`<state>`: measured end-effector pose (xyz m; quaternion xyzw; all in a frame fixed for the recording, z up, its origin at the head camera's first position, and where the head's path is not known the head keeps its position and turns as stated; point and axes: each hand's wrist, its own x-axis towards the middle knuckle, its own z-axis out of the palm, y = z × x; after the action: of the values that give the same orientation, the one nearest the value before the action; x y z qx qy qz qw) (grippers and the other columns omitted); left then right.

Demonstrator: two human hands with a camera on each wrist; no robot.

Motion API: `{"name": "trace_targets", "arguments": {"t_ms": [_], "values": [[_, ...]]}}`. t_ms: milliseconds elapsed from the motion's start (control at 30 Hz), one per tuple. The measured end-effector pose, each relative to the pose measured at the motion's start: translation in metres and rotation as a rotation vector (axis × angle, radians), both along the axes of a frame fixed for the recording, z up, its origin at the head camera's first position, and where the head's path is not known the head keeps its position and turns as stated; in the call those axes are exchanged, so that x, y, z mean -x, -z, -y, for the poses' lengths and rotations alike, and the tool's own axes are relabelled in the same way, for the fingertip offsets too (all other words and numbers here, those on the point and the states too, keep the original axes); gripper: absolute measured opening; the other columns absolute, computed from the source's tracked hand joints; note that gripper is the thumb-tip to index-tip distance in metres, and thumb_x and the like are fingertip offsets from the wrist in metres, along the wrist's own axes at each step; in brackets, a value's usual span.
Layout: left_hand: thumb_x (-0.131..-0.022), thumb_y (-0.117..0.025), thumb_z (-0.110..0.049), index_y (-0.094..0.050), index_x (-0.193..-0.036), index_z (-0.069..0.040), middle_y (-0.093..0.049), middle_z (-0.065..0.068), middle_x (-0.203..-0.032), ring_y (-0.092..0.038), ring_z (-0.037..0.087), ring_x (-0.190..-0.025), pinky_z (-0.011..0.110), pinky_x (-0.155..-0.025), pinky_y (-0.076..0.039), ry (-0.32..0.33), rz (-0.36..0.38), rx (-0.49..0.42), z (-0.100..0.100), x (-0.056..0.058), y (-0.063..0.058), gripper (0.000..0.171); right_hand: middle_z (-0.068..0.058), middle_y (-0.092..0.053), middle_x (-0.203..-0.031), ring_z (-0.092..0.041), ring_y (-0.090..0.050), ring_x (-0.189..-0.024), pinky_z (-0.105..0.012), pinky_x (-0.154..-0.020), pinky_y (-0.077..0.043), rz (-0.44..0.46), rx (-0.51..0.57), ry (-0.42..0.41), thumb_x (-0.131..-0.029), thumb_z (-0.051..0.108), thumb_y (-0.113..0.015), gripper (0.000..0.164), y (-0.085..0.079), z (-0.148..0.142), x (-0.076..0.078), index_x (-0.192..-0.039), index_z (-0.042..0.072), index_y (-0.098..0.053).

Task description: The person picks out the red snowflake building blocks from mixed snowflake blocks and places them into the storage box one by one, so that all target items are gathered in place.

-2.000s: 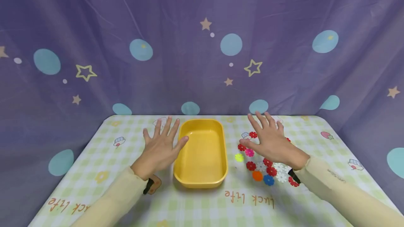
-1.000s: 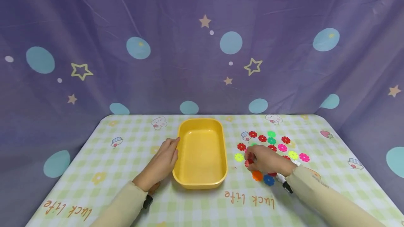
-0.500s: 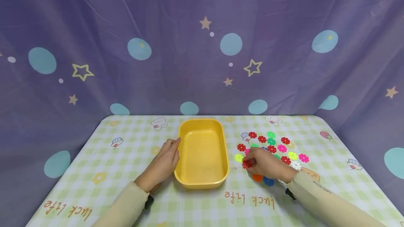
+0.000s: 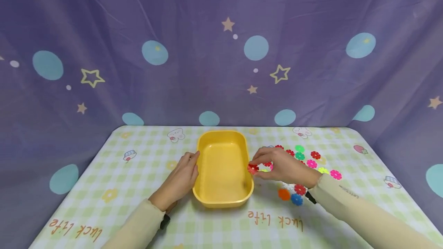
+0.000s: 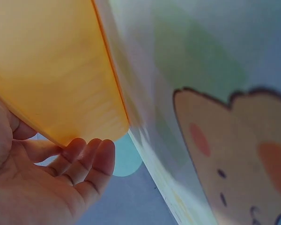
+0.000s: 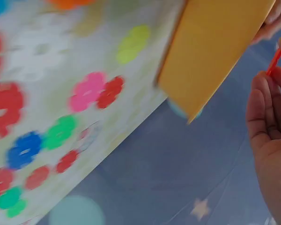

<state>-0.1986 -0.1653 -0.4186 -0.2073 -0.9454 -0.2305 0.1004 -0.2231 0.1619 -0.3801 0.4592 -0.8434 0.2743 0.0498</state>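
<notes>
A yellow plastic tray (image 4: 221,172) stands in the middle of the table. My left hand (image 4: 178,181) grips its left rim; in the left wrist view, fingers curl against the tray's wall (image 5: 51,70). At the tray's right rim, my right hand (image 4: 285,166) pinches a red flower-shaped plastic disc (image 4: 253,169) between thumb and fingers. In the right wrist view that disc (image 6: 274,61) appears edge-on, raised above the rim. Loose discs of the same shape, such as an orange disc (image 4: 284,194) and a blue disc (image 4: 297,199), lie under and around the right hand, which partly hides them.
More discs spread right of the tray, among them a green disc (image 4: 299,148) and a pink disc (image 4: 335,174). A green-and-white checked cloth (image 4: 194,229) with printed pictures covers the table. A purple curtain (image 4: 194,87) with stars and balloons hangs behind.
Both hands came down from spread-fingered poses. The left took hold of the tray's rim; the right picked up the red disc and moved left with it to the tray's right edge.
</notes>
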Motion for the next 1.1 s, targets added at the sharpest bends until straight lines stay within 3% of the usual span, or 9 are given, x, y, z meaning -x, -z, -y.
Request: {"name": "trace_targets", "arguments": {"t_ms": [233,433,600,733,833,900,1000,1100], "values": [[-0.097,-0.045,-0.01,-0.04,-0.139,0.006,-0.047,0.01,-0.118,-0.046,0.021,-0.107,0.036,-0.09,-0.044,0.003,0.0,0.004,-0.002,0.002,0.0,0.046,0.015,-0.063,-0.096,-0.005,-0.05,-0.094,-0.023,-0.087,-0.042,0.037,-0.155,-0.154,-0.08,0.023,-0.077,0.022,0.003,0.041,0.01,-0.101,0.017,-0.076],[-0.095,-0.048,-0.007,-0.042,-0.138,0.007,-0.049,0.008,-0.116,-0.047,0.02,-0.105,0.035,-0.089,-0.044,0.011,-0.036,0.001,-0.003,0.0,0.002,0.045,0.014,-0.062,-0.084,-0.006,-0.046,-0.082,-0.016,-0.076,-0.039,0.019,-0.356,-0.25,-0.08,0.025,-0.077,0.012,0.012,0.065,0.016,-0.089,0.018,-0.077],[-0.094,-0.051,-0.006,-0.044,-0.137,0.007,-0.05,0.008,-0.115,-0.048,0.02,-0.104,0.035,-0.088,-0.044,0.022,-0.078,-0.008,-0.002,0.001,0.001,0.045,0.016,-0.058,-0.073,-0.007,-0.045,-0.074,-0.018,-0.066,-0.038,0.042,-0.495,-0.156,-0.075,0.023,-0.081,0.008,0.008,0.08,0.013,-0.082,0.02,-0.078],[-0.095,-0.05,-0.007,-0.043,-0.138,0.006,-0.049,0.008,-0.116,-0.047,0.02,-0.104,0.035,-0.089,-0.044,0.008,-0.059,-0.004,-0.001,0.001,0.0,0.045,0.016,-0.055,-0.071,-0.007,-0.046,-0.071,-0.022,-0.068,-0.039,0.066,-0.548,-0.073,-0.073,0.016,-0.08,0.011,0.009,0.087,0.009,-0.074,0.023,-0.073],[-0.096,-0.049,-0.008,-0.043,-0.138,0.005,-0.049,0.008,-0.116,-0.047,0.02,-0.104,0.035,-0.089,-0.044,-0.009,-0.032,-0.008,-0.001,-0.001,0.001,0.045,0.017,-0.053,-0.07,-0.006,-0.047,-0.07,-0.022,-0.067,-0.04,0.094,-0.554,-0.079,-0.074,0.014,-0.079,0.017,0.011,0.088,0.008,-0.068,0.026,-0.068],[-0.096,-0.049,-0.008,-0.044,-0.138,0.005,-0.049,0.007,-0.117,-0.047,0.02,-0.104,0.035,-0.089,-0.044,-0.013,-0.03,-0.007,-0.001,-0.002,0.002,0.045,0.018,-0.055,-0.073,-0.006,-0.048,-0.073,-0.021,-0.068,-0.041,0.126,-0.52,-0.098,-0.078,0.015,-0.077,0.013,0.009,0.085,0.009,-0.072,0.025,-0.071],[-0.095,-0.05,-0.008,-0.044,-0.138,0.005,-0.049,0.007,-0.117,-0.047,0.02,-0.105,0.036,-0.089,-0.044,-0.013,-0.032,-0.007,-0.001,-0.003,0.003,0.045,0.016,-0.06,-0.081,-0.01,-0.051,-0.081,-0.022,-0.074,-0.043,0.132,-0.385,-0.104,-0.082,0.018,-0.074,0.002,0.003,0.071,0.016,-0.084,0.019,-0.074],[-0.095,-0.051,-0.008,-0.044,-0.138,0.004,-0.049,0.007,-0.117,-0.047,0.02,-0.107,0.036,-0.09,-0.043,-0.016,-0.042,-0.009,0.002,-0.003,0.002,0.045,0.01,-0.063,-0.089,-0.016,-0.055,-0.085,-0.027,-0.078,-0.046,0.077,-0.204,-0.044,-0.084,0.014,-0.071,0.009,-0.007,0.047,0.024,-0.093,0.014,-0.073]]}}
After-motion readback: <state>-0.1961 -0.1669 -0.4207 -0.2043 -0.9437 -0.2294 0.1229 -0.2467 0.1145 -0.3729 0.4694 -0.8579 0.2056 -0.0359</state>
